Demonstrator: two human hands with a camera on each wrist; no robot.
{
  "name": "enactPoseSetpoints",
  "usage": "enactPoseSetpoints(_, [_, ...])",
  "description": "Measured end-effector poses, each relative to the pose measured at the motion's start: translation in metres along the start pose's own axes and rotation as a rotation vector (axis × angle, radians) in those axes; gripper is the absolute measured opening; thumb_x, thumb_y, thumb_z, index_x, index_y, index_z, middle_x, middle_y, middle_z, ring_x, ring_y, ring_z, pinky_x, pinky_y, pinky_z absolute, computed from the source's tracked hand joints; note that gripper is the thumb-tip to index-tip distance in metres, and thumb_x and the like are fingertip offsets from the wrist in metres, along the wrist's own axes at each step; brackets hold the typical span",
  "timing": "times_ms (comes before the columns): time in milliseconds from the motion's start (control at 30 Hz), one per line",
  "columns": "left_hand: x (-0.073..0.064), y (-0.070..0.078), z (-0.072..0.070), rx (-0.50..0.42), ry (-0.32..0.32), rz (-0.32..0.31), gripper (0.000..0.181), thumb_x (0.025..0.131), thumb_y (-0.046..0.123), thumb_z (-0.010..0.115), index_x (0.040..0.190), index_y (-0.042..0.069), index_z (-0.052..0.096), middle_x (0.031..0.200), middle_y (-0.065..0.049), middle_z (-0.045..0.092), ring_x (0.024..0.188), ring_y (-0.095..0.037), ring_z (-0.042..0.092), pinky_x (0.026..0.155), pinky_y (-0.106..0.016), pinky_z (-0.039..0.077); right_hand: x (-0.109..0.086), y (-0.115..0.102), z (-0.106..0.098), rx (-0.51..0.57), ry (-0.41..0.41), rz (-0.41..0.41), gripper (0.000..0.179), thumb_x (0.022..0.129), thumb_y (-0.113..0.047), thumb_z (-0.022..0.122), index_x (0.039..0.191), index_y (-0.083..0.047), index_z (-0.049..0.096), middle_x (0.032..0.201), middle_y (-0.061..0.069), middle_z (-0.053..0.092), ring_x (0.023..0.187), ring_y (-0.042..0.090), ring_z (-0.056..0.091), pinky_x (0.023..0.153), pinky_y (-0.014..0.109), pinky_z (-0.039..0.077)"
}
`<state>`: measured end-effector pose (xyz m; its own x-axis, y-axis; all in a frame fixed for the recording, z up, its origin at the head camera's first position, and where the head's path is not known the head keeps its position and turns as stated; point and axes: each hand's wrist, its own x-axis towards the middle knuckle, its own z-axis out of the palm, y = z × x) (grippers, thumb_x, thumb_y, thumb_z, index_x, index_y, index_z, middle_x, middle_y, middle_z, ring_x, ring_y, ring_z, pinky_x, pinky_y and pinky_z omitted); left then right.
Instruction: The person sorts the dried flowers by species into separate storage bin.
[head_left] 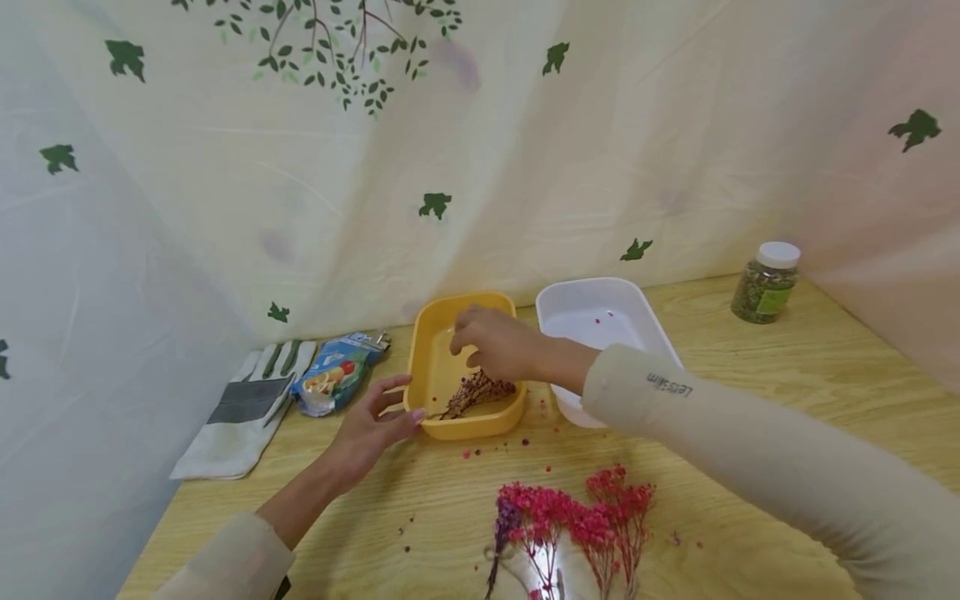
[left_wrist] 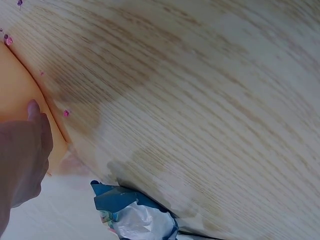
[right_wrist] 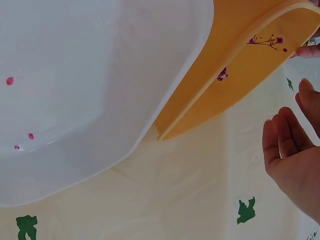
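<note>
My left hand (head_left: 375, 429) rests against the left side of a yellow plastic bin (head_left: 472, 429), its thumb at the near corner and its fingers along the outer wall. A small bunch of dark purple dried flowers (head_left: 478, 393) lies inside, with stems toward the near left corner. Over this bin hovers my right hand (head_left: 501, 340). Its fingers are loosely bent and nothing shows between them in the right wrist view. To the right stands a white plastic bin (head_left: 573, 325) with a few pink bits on its floor.
Pink dried flowers (head_left: 592, 521) and a purple sprig (head_left: 507, 518) lie at the table's near side. Loose petals are scattered around. Work gloves (head_left: 251, 408) and a blue foil packet (head_left: 337, 371) sit left; a white-capped jar (head_left: 765, 287) stands back right. A cloth hangs behind.
</note>
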<state>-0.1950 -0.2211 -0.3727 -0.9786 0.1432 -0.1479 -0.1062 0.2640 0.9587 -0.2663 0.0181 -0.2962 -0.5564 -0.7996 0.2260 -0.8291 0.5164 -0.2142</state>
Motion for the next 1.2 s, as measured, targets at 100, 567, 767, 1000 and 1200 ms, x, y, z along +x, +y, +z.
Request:
enactPoseSetpoints(100, [0.000, 0.000, -0.001, 0.003, -0.002, -0.007, 0.068, 0.087, 0.027, 0.073, 0.143, 0.016, 0.037, 0.141, -0.020, 0.044, 0.124, -0.034, 0.053, 0.093, -0.042, 0.051, -0.005, -0.001, -0.001, 0.077, -0.001, -0.010, 0.023, 0.085, -0.004, 0.071, 0.108, -0.006, 0.072, 0.106, 0.009, 0.062, 0.101, 0.024, 0.056, 0.089, 0.036, 0.047])
enactPoseSetpoints(567, [0.001, -0.002, -0.002, -0.007, -0.015, -0.001, 0.065, 0.087, 0.026, 0.072, 0.142, 0.017, 0.038, 0.140, -0.018, 0.045, 0.125, -0.033, 0.052, 0.093, -0.040, 0.051, -0.038, -0.028, 0.011, 0.271, -0.022, -0.159, 0.030, 0.086, -0.013, 0.072, 0.115, -0.009, 0.069, 0.106, 0.004, 0.063, 0.100, 0.022, 0.058, 0.087, 0.033, 0.047])
enactPoseSetpoints(767, [0.000, -0.001, -0.002, 0.023, -0.018, -0.002, 0.067, 0.087, 0.030, 0.072, 0.143, 0.017, 0.037, 0.142, -0.018, 0.044, 0.125, -0.034, 0.052, 0.094, -0.040, 0.050, -0.050, -0.042, 0.016, 0.297, -0.055, -0.165, 0.033, 0.085, -0.020, 0.073, 0.118, -0.013, 0.068, 0.110, 0.001, 0.062, 0.102, 0.015, 0.056, 0.090, 0.029, 0.047])
enactPoseSetpoints(1000, [0.001, -0.001, -0.002, 0.004, -0.012, 0.006, 0.066, 0.088, 0.026, 0.072, 0.143, 0.016, 0.038, 0.141, -0.018, 0.045, 0.124, -0.034, 0.052, 0.093, -0.040, 0.051, -0.061, -0.053, 0.026, 0.291, -0.155, -0.140, 0.034, 0.087, -0.019, 0.072, 0.120, -0.017, 0.067, 0.118, 0.001, 0.062, 0.113, 0.016, 0.054, 0.099, 0.032, 0.044])
enactPoseSetpoints(1200, [0.001, -0.001, -0.001, -0.005, -0.001, 0.008, 0.066, 0.087, 0.025, 0.073, 0.143, 0.016, 0.038, 0.141, -0.019, 0.044, 0.124, -0.034, 0.052, 0.093, -0.041, 0.051, -0.067, -0.056, 0.044, 0.217, -0.208, -0.308, 0.028, 0.081, -0.012, 0.074, 0.110, -0.012, 0.072, 0.102, -0.002, 0.066, 0.097, 0.007, 0.057, 0.091, 0.016, 0.043])
